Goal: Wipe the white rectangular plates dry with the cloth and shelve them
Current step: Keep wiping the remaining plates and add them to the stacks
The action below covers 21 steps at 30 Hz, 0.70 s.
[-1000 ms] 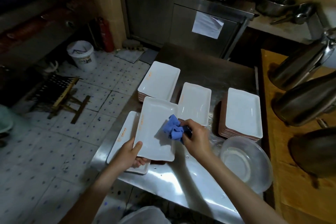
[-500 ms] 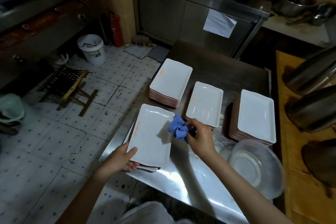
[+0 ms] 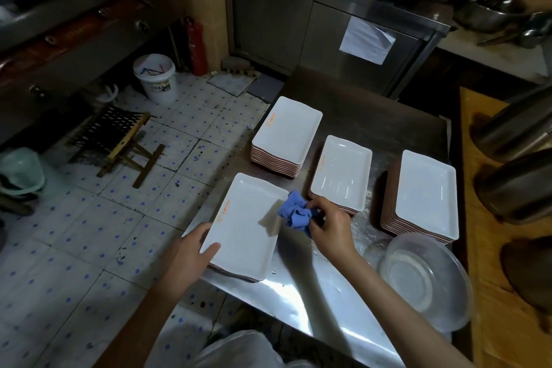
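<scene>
Counting from my feed: four lots of white rectangular plates on the steel table (image 3: 325, 302). The near-left plate (image 3: 248, 227) sits on a short pile right at the table's left edge, almost overhanging the tiled floor (image 3: 89, 233). Behind it is a taller stack (image 3: 288, 133), also hugging that left edge. To the right is a low stack (image 3: 342, 172) with water drops on top, and further right a tall stack (image 3: 425, 193) close to the table's right edge, beside the wooden counter (image 3: 490, 293).

One blue cloth (image 3: 294, 212), bunched up and pinched in my right hand (image 3: 331, 228), touching the right rim of the near-left plate. My left hand (image 3: 186, 257) grips that plate's near-left corner, thumb on top.

One clear plastic bowl (image 3: 427, 281) sits near right. The open room is the wet strip of table between the near plate and the bowl, plus the bare far end.
</scene>
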### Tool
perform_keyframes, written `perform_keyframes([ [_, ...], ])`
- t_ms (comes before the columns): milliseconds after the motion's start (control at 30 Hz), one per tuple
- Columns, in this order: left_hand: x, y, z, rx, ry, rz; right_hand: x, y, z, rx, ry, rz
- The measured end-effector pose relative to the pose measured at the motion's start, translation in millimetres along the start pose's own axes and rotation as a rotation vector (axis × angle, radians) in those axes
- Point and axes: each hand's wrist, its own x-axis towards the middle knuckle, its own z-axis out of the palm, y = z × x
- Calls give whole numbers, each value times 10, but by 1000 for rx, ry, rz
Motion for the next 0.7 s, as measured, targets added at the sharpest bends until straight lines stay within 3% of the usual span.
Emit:
perform_keyframes([
  [233, 6, -65, 21, 211, 39, -4, -3, 6, 31, 15, 1, 1],
  [700, 142, -60, 152, 257, 137, 31, 0, 58, 7, 61, 25, 40],
])
